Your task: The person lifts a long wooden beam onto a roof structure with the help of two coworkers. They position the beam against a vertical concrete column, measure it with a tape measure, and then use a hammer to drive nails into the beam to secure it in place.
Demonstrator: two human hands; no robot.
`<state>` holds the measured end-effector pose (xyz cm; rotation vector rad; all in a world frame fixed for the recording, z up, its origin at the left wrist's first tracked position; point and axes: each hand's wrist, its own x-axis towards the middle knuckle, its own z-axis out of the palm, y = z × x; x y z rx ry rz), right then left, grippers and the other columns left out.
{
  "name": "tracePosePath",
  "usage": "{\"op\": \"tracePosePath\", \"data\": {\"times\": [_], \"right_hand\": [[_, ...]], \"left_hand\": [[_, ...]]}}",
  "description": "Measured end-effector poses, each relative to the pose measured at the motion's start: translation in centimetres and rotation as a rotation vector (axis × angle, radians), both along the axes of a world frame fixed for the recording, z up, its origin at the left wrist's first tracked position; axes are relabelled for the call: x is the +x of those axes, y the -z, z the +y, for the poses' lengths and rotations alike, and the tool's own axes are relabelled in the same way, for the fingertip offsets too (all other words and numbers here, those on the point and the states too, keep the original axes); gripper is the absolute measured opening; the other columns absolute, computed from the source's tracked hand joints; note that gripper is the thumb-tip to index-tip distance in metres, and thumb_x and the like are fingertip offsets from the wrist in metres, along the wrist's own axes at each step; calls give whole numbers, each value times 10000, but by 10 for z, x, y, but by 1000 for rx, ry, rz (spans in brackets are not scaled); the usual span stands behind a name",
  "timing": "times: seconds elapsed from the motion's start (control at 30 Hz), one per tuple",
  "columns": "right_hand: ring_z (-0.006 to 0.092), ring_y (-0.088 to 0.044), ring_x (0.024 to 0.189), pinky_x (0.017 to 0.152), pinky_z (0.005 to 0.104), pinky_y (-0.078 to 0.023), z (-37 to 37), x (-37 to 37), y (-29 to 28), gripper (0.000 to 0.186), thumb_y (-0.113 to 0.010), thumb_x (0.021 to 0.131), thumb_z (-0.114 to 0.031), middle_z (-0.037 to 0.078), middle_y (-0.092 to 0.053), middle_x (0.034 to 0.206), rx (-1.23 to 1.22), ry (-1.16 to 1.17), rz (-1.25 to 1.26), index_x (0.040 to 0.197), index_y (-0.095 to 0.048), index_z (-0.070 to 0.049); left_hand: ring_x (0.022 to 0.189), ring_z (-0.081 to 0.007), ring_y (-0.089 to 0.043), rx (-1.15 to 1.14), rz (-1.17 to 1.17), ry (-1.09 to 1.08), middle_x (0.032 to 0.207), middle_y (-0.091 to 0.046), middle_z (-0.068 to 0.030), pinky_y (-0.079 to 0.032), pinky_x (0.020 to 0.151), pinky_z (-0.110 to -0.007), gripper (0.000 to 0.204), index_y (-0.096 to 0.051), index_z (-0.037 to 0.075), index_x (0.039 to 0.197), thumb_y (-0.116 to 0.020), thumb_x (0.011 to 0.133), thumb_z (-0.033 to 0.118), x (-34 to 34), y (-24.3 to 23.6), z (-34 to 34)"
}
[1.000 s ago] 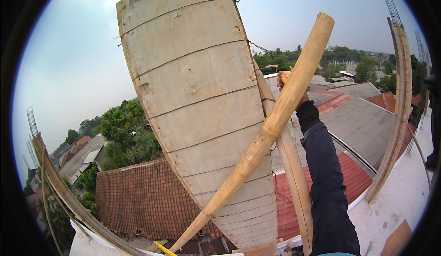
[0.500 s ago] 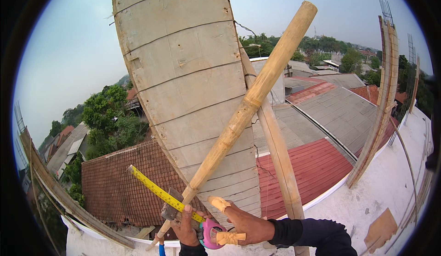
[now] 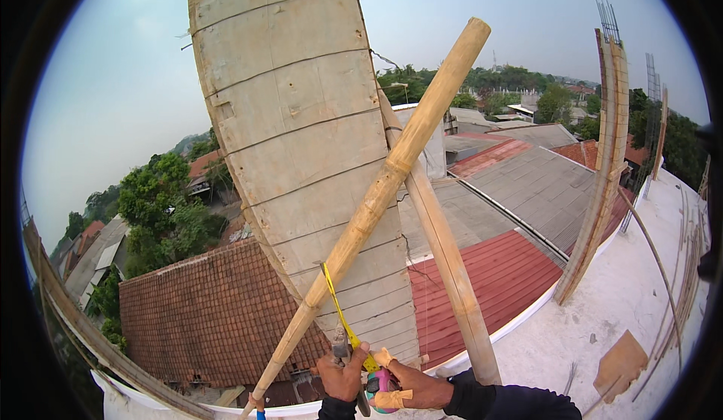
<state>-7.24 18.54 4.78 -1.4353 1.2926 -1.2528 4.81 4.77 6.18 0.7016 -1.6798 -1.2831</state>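
The closed fingers of my left hand (image 3: 341, 378) grip a hammer (image 3: 340, 340) with a worn metal head, its handle partly hidden by the hand. That thumb lies against the yellow blade of a tape measure (image 3: 382, 384). My right hand (image 3: 418, 388), with tan tape wrapped round its thumb and a finger, is closed around the pink and teal case. The blade sticks up in front of a thick bamboo pole (image 3: 369, 209). Behind the pole stands a tall column form of pale boards (image 3: 301, 119), crossed by wires.
A second pole (image 3: 444, 258) leans against the form. What looks like another person's hand (image 3: 257, 403), above something blue, touches the bamboo's lower end. Beyond the white ledge (image 3: 602, 345) lie tiled roofs (image 3: 203, 314) and red metal sheets (image 3: 482, 269). Other column forms (image 3: 606, 164) stand along it.
Both hands have drawn in lower and closer together. The tape blade, earlier slanting far out to the left, now points steeply up by the pole. The hammer head has turned upward.
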Motion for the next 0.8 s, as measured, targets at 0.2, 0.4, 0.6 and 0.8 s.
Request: {"op": "tracePosePath", "data": {"times": [0.2, 0.4, 0.6, 0.8], "right_hand": [[233, -560, 1067, 931, 353, -479, 39, -45, -40, 874, -760, 907, -481, 127, -521, 1207, 113, -6, 108, 1507, -319, -23], [190, -578, 1104, 999, 334, -500, 137, -130, -106, 871, -874, 832, -261, 86, -531, 1230, 35, 244, 42, 1513, -360, -81], [175, -589, 1009, 919, 319, -512, 191, -275, -141, 952, -955, 689, -289, 47, -574, 1129, -52, 751, 237, 1471, -464, -55], [163, -583, 937, 854, 324, -497, 97, -458, -225, 749, -903, 676, -208, 26, -622, 1049, -86, 775, 608, 1350, -616, -52]], "left_hand": [[552, -155, -623, 197, 60, 249, 671, -676, -90, -510, 521, -280, 360, -694, -47, 846, -783, 930, 292, 5, -20, 7], [527, -181, -627, 302, 133, 288, 664, -657, -117, -509, 475, -298, 334, -657, -21, 903, -768, 930, 293, 26, -12, -6], [584, -123, -599, 426, -68, 63, 723, -661, -63, -464, 519, -246, 279, -676, 36, 858, -660, 1001, 276, 75, 13, -35], [467, -119, -537, 457, -73, -93, 650, -629, -37, -385, 412, -244, 272, -670, 51, 817, -689, 980, 268, 85, 18, -45]]}}
